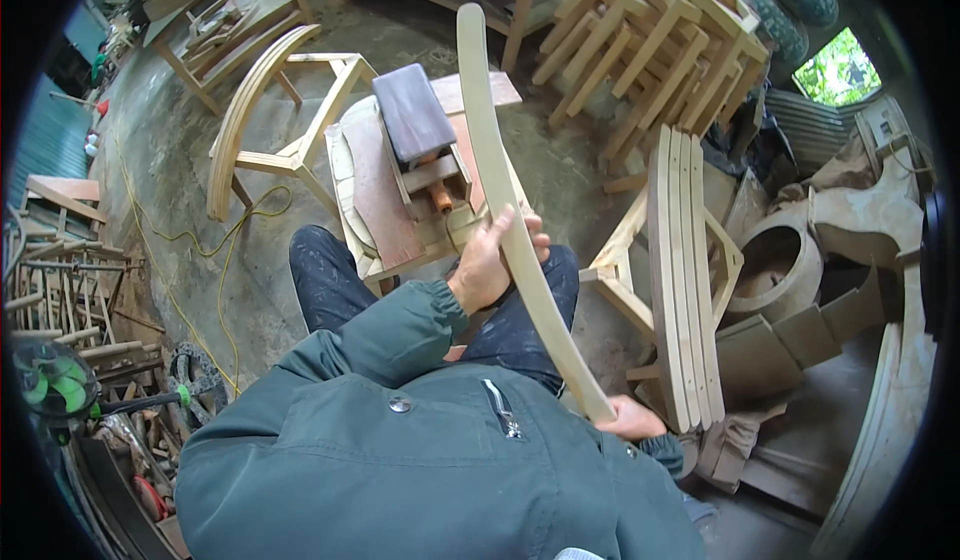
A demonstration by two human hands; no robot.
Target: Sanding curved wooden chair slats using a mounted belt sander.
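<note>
While the left hand point(482, 268) grips the curved wooden strip point(518, 245) near mid-length, the right hand point(635, 419) holds its five-o'clock end.

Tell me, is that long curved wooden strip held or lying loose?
Held: the left hand grasps the curved strip partway along, the right hand its lower end. Cannot tell whether it touches the wooden stand.

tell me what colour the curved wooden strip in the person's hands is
Pale creamy tan; the curved wooden strip shows best in the head view.
</note>
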